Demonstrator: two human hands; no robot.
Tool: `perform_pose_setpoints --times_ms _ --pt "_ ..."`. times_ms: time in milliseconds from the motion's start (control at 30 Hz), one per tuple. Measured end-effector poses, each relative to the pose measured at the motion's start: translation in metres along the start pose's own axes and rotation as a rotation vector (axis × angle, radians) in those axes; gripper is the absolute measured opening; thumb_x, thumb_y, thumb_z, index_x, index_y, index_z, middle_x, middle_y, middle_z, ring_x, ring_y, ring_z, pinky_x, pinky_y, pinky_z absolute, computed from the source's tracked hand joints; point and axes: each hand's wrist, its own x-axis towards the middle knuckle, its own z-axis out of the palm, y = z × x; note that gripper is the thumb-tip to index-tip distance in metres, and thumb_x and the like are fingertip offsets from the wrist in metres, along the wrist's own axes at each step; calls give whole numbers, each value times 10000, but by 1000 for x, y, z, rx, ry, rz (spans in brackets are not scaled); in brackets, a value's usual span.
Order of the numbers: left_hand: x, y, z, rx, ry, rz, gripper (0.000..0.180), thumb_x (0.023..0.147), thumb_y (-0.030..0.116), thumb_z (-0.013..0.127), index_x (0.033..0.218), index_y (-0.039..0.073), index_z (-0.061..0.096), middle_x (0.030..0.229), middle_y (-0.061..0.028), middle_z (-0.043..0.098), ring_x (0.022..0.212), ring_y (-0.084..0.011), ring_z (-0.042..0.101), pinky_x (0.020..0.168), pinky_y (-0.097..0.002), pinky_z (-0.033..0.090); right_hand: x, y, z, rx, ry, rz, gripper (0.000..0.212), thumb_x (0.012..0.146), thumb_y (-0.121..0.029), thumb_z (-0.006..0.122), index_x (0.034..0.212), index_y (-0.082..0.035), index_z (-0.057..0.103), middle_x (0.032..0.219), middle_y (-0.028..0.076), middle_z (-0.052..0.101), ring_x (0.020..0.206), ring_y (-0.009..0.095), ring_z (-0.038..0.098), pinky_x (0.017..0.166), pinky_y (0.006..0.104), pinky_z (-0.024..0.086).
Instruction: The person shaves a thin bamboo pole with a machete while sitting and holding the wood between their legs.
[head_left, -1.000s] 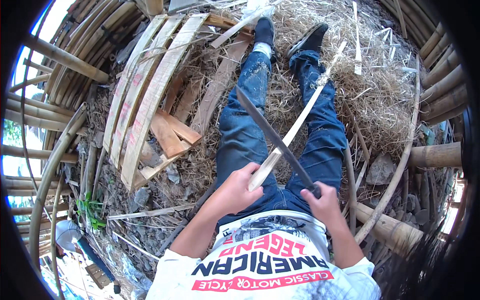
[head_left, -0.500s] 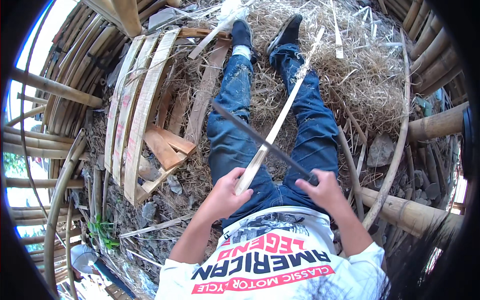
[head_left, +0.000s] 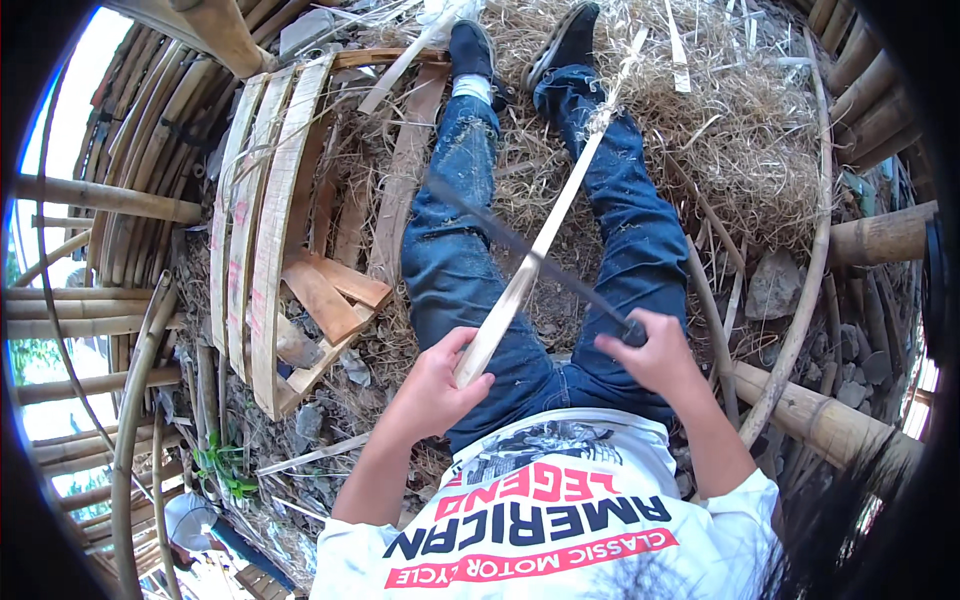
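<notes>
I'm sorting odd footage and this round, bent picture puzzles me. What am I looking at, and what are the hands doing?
The picture comes from a wide fisheye camera worn on a person's head, looking down, so straight edges bend near the rim. The person sits on the ground with legs in blue jeans stretched forward. The left hand grips the near end of a long pale bamboo strip that runs out toward the feet. The right hand holds the handle of a long dark knife blade laid across the strip. Around lie dry straw shavings, thick bamboo poles and curved wooden slats.
</notes>
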Motion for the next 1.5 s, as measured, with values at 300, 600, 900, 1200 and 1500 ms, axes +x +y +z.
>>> perform_pose_setpoints --times_ms 300,600,900,1200,1500 --pt "15 -8 1 -63 -44 -4 436 839 49 664 1237 -3 494 753 -22 597 528 -26 466 434 -214 335 -11 -7 13 119 -52 80 496 808 -442 753 727 31 630 555 144 578 498 214 556 524 373 449" --pt "-3 15 0 -75 -57 -96 423 853 36 658 1234 -7 479 704 15 559 478 -19 440 396 -209 306 29 26 -17 -49 131 87 553 836 -488 708 725 50 639 573 195 595 546 313 623 554 393 478" --pt "7 6 7 -101 -37 0 465 835 50 690 1247 -9 483 678 37 546 477 -5 430 406 -197 299 -14 -9 13 -77 15 -196 527 791 -467 755 770 51 663 572 192 583 507 294 569 534 386 456" --pt "-7 0 9 -53 -37 -84 451 842 46 674 1246 -20 486 719 -13 581 503 -30 455 424 -216 327 13 24 -8 28 101 72 539 820 -479 725 738 50 662 594 204 613 551 325 636 549 407 477" --pt "7 7 16 -101 -74 -55 469 836 42 679 1251 -12 469 644 49 538 452 -9 445 385 -189 306 -21 -2 12 -31 -21 -62 616 765 -538 743 745 73 665 625 247 620 613 385 652 594 438 501"
